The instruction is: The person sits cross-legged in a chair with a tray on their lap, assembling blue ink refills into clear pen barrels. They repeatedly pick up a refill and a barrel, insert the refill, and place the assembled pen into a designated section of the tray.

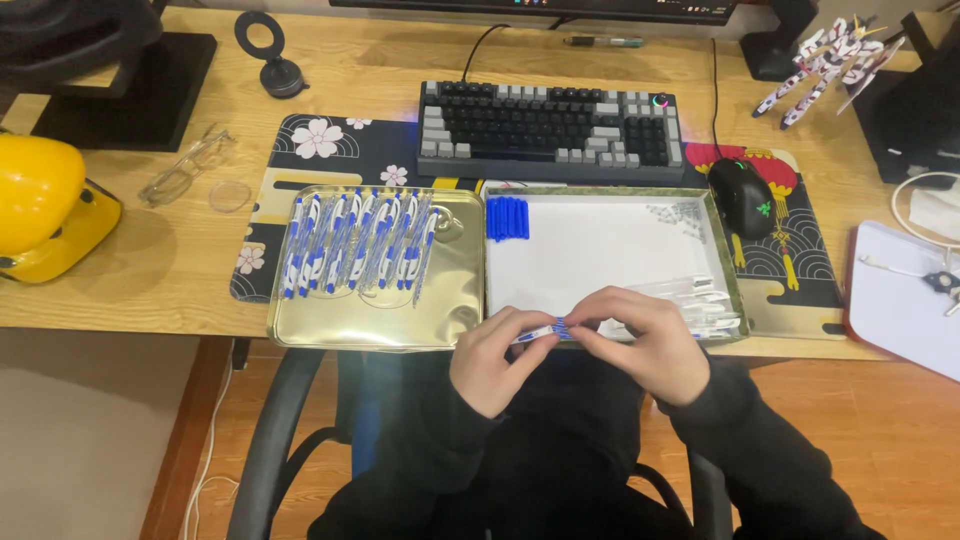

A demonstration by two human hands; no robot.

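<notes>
Pinching a white-and-blue pen point(545, 331) between them, both hands meet just over the near edge of the bench point(130, 290). The left hand point(492, 362) has its grip clenched on the pen's left end, thumb and forefinger closed round the barrel. The right hand point(648, 340) is grasping the pen's right end, its fingers curled over the blue part, so the pen lies nearly level between the two, tilted slightly up to the right.

Just behind the hands lies a shallow tin tray lined in white point(600, 250). A small stack of blue caps point(507, 217) sits in its far left corner, a scatter of tiny springs point(680, 215) in its far right corner, and clear pen barrels point(705, 300) lie along its near right side, beside the right hand.

Touching that tray on the left is a gold-coloured tin lid point(370, 320) with a row of finished white-and-blue pens point(355, 245) laid side by side across its far half.

Farther back stand a keyboard point(550, 128) and a black mouse point(742, 196), on a flowered desk mat point(310, 150).
</notes>
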